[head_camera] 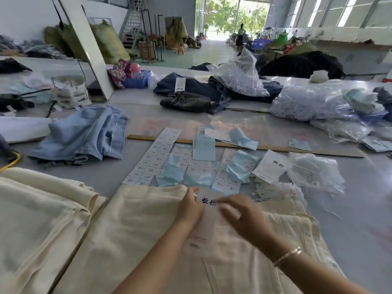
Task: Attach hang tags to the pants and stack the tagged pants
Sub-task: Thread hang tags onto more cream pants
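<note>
We see both hands meeting over a white hang tag (206, 211) that lies on the cream pants (135, 225) spread directly before us on the grey table (356, 219). The left hand (188, 209) comes in from 6 o'clock, its fingers curled with the tips pinching the tag's left edge. The right hand (239, 213), with a thin bracelet (287, 256) at its wrist, reaches in from 4 o'clock; it is blurred, its fingers bent toward the tag's upper right corner, and we cannot tell whether they grip it. Between them the hands cover much of the tag, leaving its black printed characters showing.

At 9 o'clock a stack of cream pants (40, 211) lies folded just beside the working pair. At 2 o'clock, near the right hand, sits a bundle of white strings (275, 190), and past it a clear bag of strings (314, 172). At 1 o'clock rests a pile of hang tags (270, 166), its top one bearing the same black characters.

At 12 o'clock, white sticker sheets (157, 153) and pale blue packets (203, 147) overlap one another on the table. Behind them a long wooden strip (275, 147) runs across. At 10 o'clock light blue jeans (84, 134) lie crumpled. Farther off at 12 o'clock are dark jeans (191, 92) and clear plastic bags (239, 79), with more bags (314, 100) at 2 o'clock. Far beyond, an open doorway (220, 18) shows green trees.
</note>
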`<act>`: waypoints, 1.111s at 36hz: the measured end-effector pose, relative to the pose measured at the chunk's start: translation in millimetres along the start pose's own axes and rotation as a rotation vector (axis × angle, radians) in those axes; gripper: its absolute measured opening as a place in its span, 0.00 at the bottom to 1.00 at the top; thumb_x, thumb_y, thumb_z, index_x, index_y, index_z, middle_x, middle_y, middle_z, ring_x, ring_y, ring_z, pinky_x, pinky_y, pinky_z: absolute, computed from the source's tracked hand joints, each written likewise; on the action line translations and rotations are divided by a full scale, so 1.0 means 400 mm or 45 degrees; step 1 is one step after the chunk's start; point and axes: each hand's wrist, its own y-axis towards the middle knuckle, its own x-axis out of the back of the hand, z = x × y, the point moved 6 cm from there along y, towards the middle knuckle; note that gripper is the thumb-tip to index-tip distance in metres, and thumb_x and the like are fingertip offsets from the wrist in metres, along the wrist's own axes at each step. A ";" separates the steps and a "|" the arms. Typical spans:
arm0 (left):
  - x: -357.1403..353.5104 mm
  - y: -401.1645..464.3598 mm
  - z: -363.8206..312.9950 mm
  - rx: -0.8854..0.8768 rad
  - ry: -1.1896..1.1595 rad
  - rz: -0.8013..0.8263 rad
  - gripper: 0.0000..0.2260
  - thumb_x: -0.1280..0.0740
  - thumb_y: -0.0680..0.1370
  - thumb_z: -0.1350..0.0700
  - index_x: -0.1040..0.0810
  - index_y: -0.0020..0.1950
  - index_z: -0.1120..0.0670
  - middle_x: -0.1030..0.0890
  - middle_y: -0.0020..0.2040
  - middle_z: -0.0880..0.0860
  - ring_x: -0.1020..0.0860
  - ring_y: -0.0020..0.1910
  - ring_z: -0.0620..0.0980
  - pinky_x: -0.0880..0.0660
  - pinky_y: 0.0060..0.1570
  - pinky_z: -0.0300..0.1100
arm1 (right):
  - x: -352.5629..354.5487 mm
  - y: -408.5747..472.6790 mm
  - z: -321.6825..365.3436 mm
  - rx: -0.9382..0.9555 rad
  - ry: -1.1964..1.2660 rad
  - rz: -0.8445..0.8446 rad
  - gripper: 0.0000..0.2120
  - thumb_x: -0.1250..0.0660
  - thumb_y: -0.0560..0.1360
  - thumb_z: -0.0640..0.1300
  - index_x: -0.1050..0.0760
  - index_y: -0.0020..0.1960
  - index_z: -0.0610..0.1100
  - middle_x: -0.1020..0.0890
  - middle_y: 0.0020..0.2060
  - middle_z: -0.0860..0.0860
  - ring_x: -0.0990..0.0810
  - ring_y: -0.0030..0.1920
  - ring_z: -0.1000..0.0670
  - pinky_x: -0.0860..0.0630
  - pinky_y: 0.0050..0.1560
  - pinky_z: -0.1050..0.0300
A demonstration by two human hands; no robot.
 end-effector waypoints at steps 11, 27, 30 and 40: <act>-0.105 -0.013 -0.065 -0.621 1.071 -0.077 0.19 0.43 0.76 0.54 0.28 0.67 0.51 0.23 0.60 0.52 0.27 0.58 0.53 0.32 0.57 0.46 | -0.100 0.018 -0.242 -0.655 -0.297 0.355 0.12 0.38 0.77 0.45 0.23 0.58 0.44 0.23 0.63 0.48 0.26 0.62 0.46 0.31 0.59 0.57; -0.108 -0.057 -0.075 -0.980 0.887 -0.164 0.15 0.40 0.71 0.56 0.20 0.54 0.55 0.17 0.52 0.52 0.19 0.50 0.52 0.25 0.52 0.45 | -0.089 0.006 -0.227 -0.628 -0.422 0.215 0.10 0.39 0.79 0.46 0.21 0.47 0.42 0.20 0.48 0.46 0.22 0.51 0.44 0.29 0.46 0.53; -0.114 -0.068 -0.081 -1.059 0.886 -0.114 0.18 0.43 0.69 0.55 0.19 0.53 0.54 0.17 0.52 0.51 0.19 0.52 0.50 0.25 0.54 0.43 | -0.084 0.007 -0.228 -0.648 -0.371 0.195 0.09 0.37 0.78 0.45 0.21 0.47 0.41 0.20 0.47 0.46 0.22 0.51 0.44 0.29 0.47 0.52; -0.115 -0.064 -0.076 -1.010 0.895 -0.101 0.18 0.44 0.70 0.53 0.20 0.53 0.54 0.16 0.49 0.51 0.19 0.48 0.51 0.24 0.52 0.44 | -0.075 0.006 -0.234 -0.655 -0.187 0.138 0.04 0.29 0.71 0.42 0.17 0.44 0.43 0.18 0.43 0.48 0.20 0.44 0.45 0.28 0.44 0.56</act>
